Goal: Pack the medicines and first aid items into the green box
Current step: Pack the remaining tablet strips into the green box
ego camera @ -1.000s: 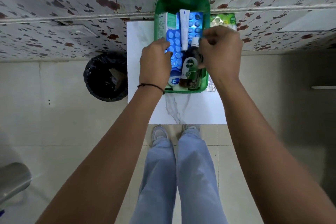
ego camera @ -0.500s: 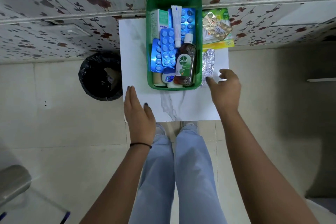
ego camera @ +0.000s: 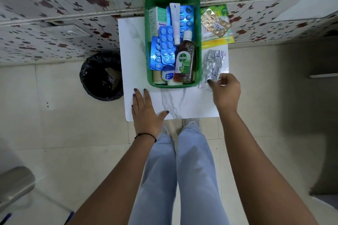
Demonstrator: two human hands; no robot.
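Right hand [ego camera: 225, 91] fingers [ego camera: 212, 83] reached silver strip [ego camera: 214, 65].

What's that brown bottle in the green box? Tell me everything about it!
The bottle is see-through brown plastic with dark liquid inside, a white cap and a green-and-white label reading Dettol. It lies on its side in the green box, cap toward the wall, along the box's right wall. A white tube ends beside its cap, blue pill strips lie to its left, and a small white-and-blue jar sits near its base. Neither hand touches it.
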